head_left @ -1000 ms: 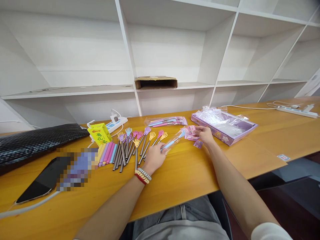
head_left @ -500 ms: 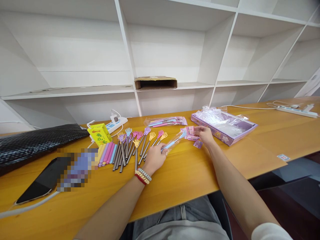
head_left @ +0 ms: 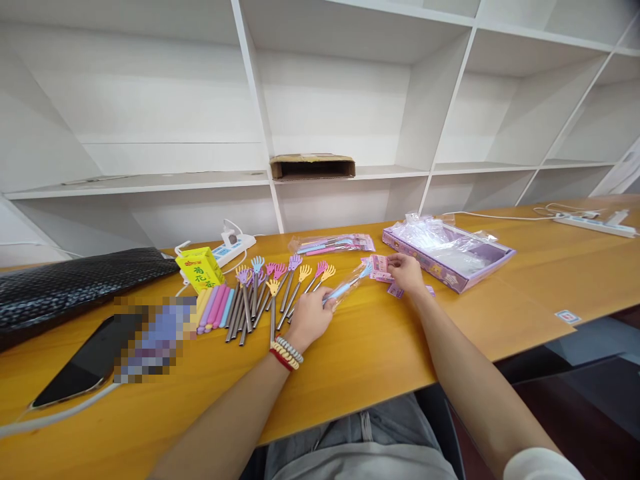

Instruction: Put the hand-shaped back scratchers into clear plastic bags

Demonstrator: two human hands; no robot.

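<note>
My left hand [head_left: 311,313] is closed round the handle end of a blue back scratcher [head_left: 345,288] in a clear plastic sleeve. My right hand [head_left: 406,272] pinches a small pink printed card [head_left: 379,264] by the blue claw end of the sleeve. More small purple cards [head_left: 396,291] lie on the table under and beside the right hand. To the left are several loose metal rods with coloured claw heads [head_left: 273,287]. Beside them sit coloured handle tubes [head_left: 214,308] in yellow, purple, pink and blue.
Behind my hands lies a bag of packed back scratchers [head_left: 333,244]. A purple box [head_left: 450,257] with crumpled plastic stands at the right. On the left are a yellow carton [head_left: 201,268], a power strip [head_left: 233,250], a phone [head_left: 83,363] and a black bubble-wrap bag [head_left: 85,287].
My right hand has shifted slightly, lifting and turning the pink card. Another purple card now shows to the right of its wrist. My left hand stays in place with the sleeved back scratcher.
</note>
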